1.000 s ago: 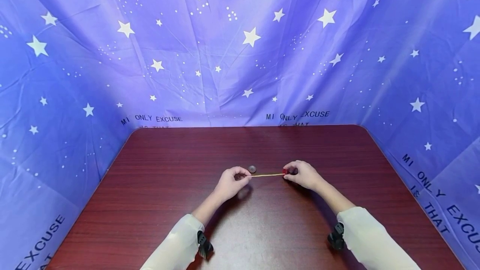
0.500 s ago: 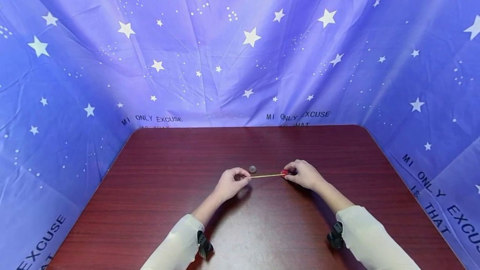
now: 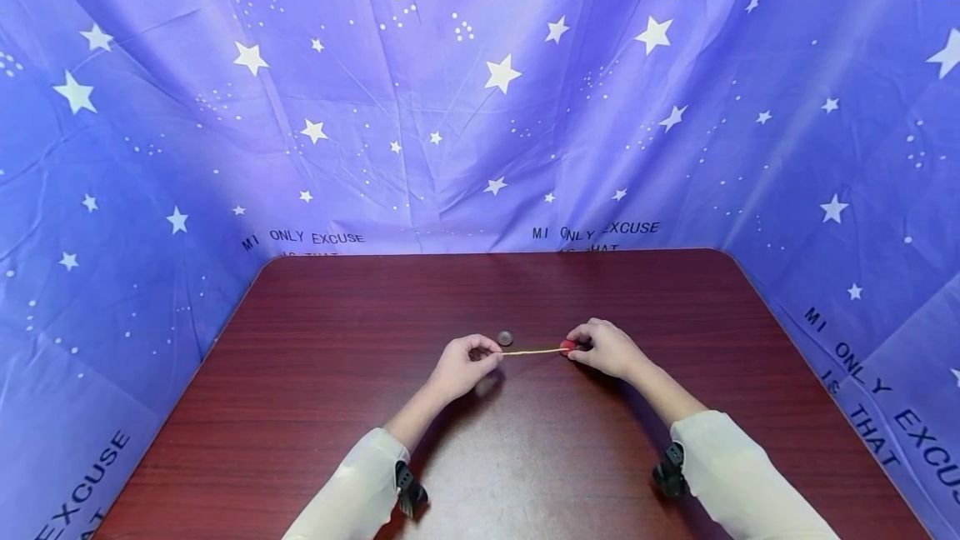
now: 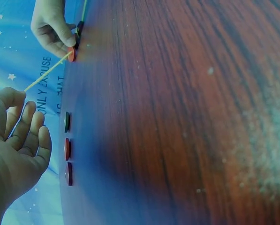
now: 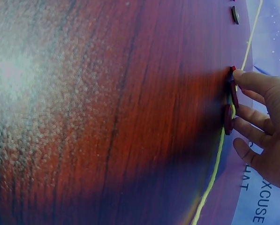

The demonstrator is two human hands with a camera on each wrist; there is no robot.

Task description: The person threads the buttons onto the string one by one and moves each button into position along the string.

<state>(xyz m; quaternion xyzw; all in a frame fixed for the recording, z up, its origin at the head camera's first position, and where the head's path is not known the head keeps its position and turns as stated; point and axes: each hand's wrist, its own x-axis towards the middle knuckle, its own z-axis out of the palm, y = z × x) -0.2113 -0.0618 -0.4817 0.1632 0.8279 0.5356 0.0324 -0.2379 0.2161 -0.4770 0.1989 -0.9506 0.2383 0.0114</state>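
Note:
Between thumb and finger, my left hand [image 3: 459,367] pinches a yellow string [image 3: 534,352]. The string runs fairly straight across to a red button [image 3: 567,347], which my right hand [image 3: 613,350] holds by its edge. In the left wrist view the string meets the face of that red button [image 4: 72,54]. More dark red buttons [image 5: 228,120] lie along the string under the right fingers in the right wrist view. From there the string's tail [image 5: 215,171] trails away over the table. A brown button [image 3: 505,338] lies near the left fingertips.
In the left wrist view a dark green button [image 4: 67,122], a red button [image 4: 67,149] and a dark red button [image 4: 69,174] lie in a row on the table [image 3: 337,307]. A star-patterned purple cloth [image 3: 420,90] hangs around the table's back and sides.
The red button in my right fingers has turned from edge-on to show its round face. The left hand stays almost still, and the string still spans both hands.

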